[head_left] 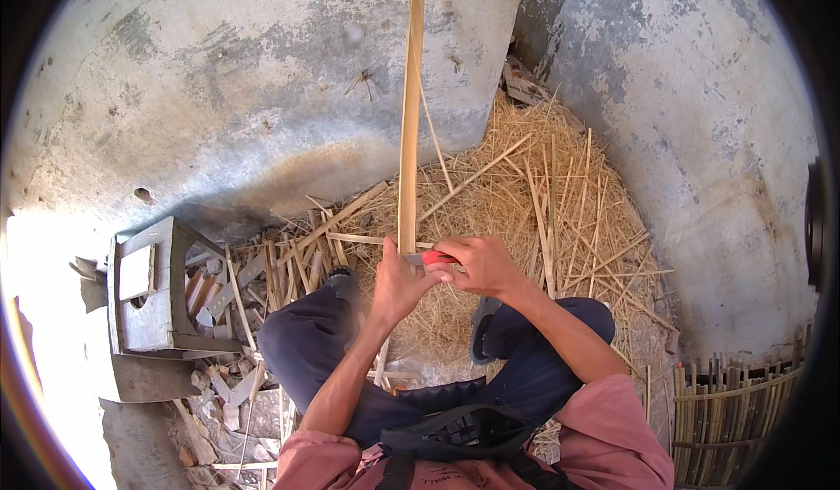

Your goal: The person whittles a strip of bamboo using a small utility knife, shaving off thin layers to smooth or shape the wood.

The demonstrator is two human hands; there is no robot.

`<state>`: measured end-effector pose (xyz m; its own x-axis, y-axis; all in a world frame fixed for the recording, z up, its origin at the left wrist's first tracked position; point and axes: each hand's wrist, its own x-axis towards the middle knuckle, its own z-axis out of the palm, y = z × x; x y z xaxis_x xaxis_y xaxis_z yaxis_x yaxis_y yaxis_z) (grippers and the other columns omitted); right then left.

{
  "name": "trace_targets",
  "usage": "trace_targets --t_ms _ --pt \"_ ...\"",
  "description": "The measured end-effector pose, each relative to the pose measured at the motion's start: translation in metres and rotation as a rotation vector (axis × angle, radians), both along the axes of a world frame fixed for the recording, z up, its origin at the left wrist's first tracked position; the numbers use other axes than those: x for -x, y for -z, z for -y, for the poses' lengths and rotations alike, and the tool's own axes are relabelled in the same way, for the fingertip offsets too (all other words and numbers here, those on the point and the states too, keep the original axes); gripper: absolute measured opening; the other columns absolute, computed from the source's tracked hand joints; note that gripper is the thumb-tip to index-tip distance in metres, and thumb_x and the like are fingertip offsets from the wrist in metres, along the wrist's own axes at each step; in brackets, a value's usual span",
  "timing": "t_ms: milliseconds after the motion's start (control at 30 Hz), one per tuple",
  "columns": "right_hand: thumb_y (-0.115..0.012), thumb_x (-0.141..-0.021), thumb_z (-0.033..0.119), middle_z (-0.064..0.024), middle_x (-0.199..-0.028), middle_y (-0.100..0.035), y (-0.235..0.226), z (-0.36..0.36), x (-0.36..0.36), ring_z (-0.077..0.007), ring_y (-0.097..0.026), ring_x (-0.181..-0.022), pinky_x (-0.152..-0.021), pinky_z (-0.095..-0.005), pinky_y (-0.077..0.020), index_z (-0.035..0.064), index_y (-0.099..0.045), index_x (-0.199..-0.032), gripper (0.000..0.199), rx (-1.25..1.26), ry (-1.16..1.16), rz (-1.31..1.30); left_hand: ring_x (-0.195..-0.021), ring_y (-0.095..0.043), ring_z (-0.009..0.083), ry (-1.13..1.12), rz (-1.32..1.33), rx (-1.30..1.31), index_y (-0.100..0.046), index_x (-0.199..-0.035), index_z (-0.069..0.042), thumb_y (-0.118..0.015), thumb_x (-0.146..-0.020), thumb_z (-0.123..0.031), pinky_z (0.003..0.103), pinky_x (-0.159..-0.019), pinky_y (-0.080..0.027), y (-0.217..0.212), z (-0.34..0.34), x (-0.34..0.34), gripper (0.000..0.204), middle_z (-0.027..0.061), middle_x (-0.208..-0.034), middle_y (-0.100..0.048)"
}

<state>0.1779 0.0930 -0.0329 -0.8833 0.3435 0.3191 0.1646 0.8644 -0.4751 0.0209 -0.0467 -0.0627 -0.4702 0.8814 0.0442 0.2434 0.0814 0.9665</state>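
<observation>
A long, flat bamboo strip [409, 122] runs from my hands up past the top of the view. My left hand [395, 284] is closed round its near end, with the thumb stretched up along it. In my right hand [484, 267] is a small knife with a red handle [437, 257], gripped between thumb and fingers. Its short blade reaches left to the strip, just above the left palm, and the two hands meet there. A thin sliver [429, 109] slants down from the strip's right side. The lowest end of the strip is hidden by my left hand.
Loose straw-like shavings and split sticks [560, 210] cover the ground ahead and to the right. A wooden box-like frame [144, 297] stands at left beside rubble. Worn walls [289, 70] close in ahead and at right. A woven stick basket [739, 411] sits lower right.
</observation>
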Motion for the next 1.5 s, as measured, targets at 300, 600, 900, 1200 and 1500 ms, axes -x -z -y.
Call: trace_targets --t_ms 300,600,900,1200,1500 --pt "-0.08 -0.088 0.043 -0.0069 -0.085 -0.076 -0.003 0.013 0.001 -0.0317 -0.074 -0.07 -0.059 -0.0429 -0.0567 0.0145 -0.074 -0.102 0.033 -0.027 0.101 -0.026 -0.091 -0.075 0.0131 0.026 0.065 -0.017 -0.045 -0.126 0.002 -0.098 -0.081 -0.021 0.029 -0.079 -0.063 0.005 -0.001 0.002 0.073 0.0128 -0.106 -0.075" --pt "-0.081 -0.086 0.04 -0.007 -0.085 -0.075 -0.005 0.014 0.002 -0.0322 -0.073 -0.069 -0.058 -0.0438 -0.056 0.0142 -0.073 -0.1 0.03 -0.049 0.171 -0.021 -0.082 -0.07 0.013 -0.02 0.011 -0.007 -0.048 -0.12 0.001 -0.097 -0.082 -0.023 0.032 -0.073 -0.059 0.008 -0.006 0.0 0.067 0.0085 -0.093 -0.073" --pt "-0.081 -0.085 0.041 -0.0067 -0.082 -0.073 -0.009 0.011 0.005 -0.0318 -0.072 -0.067 -0.056 -0.0443 -0.0548 0.0146 -0.073 -0.096 0.03 -0.039 0.168 -0.032 -0.078 -0.06 0.0103 -0.03 -0.035 -0.005 -0.051 -0.12 -0.001 -0.098 -0.081 -0.026 0.029 -0.072 -0.055 -0.002 -0.003 0.001 0.066 0.0031 -0.086 -0.065" --pt "-0.078 -0.092 0.047 -0.0057 -0.08 -0.075 -0.009 0.004 0.006 -0.0281 -0.073 -0.065 -0.056 -0.0409 -0.0542 0.0134 -0.076 -0.096 0.034 -0.024 0.202 -0.083 -0.07 -0.053 0.0101 -0.018 -0.051 0.005 -0.051 -0.123 -0.001 -0.098 -0.081 -0.027 0.03 -0.065 -0.05 -0.001 -0.004 -0.001 0.068 0.0007 -0.078 -0.056" --pt "-0.077 -0.096 0.043 -0.0092 -0.075 -0.073 -0.016 -0.017 0.006 -0.0286 -0.069 -0.061 -0.055 -0.0407 -0.0494 0.0122 -0.081 -0.099 0.032 0.056 0.323 -0.205 -0.067 -0.054 0.0118 0.066 -0.064 0.04 -0.049 -0.121 0.0 -0.099 -0.08 -0.03 0.032 -0.062 -0.049 0.007 0.002 -0.013 0.071 0.0007 -0.074 -0.055"
